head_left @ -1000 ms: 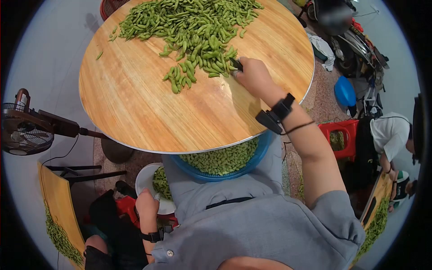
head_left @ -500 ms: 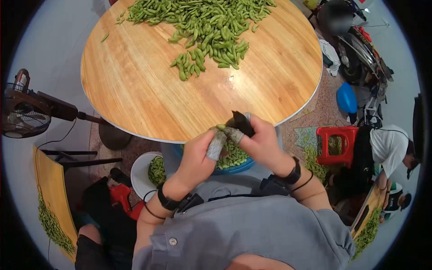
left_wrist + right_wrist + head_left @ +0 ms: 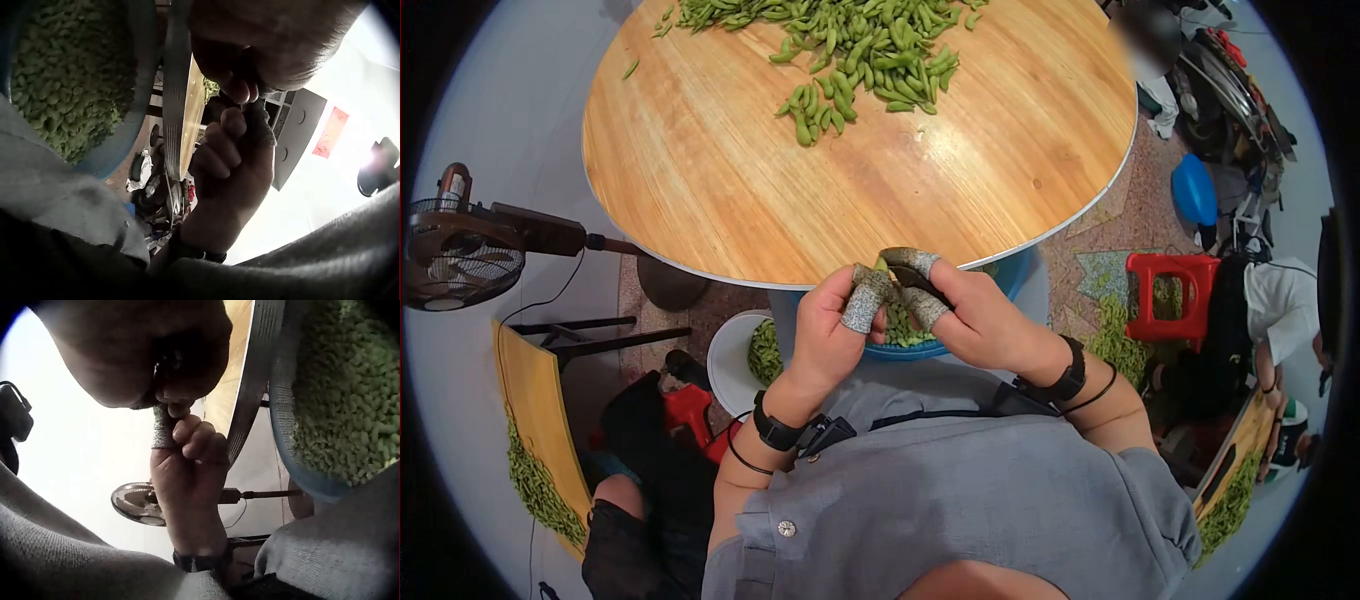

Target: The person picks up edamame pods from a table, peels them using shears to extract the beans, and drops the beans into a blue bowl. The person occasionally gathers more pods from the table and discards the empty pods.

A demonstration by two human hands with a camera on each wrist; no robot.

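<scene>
Both hands meet over the near edge of the round wooden table (image 3: 730,200). My left hand (image 3: 828,325) pinches a green soybean pod (image 3: 881,264) between thumb and forefinger. The right hand (image 3: 975,315) grips the same pod from the other side, its thumb and forefinger close against the left fingertips. Grey speckled covers (image 3: 862,308) sit on the thumbs and forefingers, with dark, stained tips on the right. Below the hands, a blue basin (image 3: 284,419) of shelled green beans (image 3: 344,406) rests on the lap. In both wrist views, the fingers hide the pod.
A pile of soybean pods (image 3: 880,50) covers the table's far part. Left of the lap stands a white bucket (image 3: 725,375) holding green pods or husks. A fan (image 3: 465,255) is at left; a red stool (image 3: 1140,320) and a seated person (image 3: 1280,300) are at right.
The right hand has come back from the pod pile to the lap. The left hand has risen from the white bucket to meet it, and both now work at a pod.
</scene>
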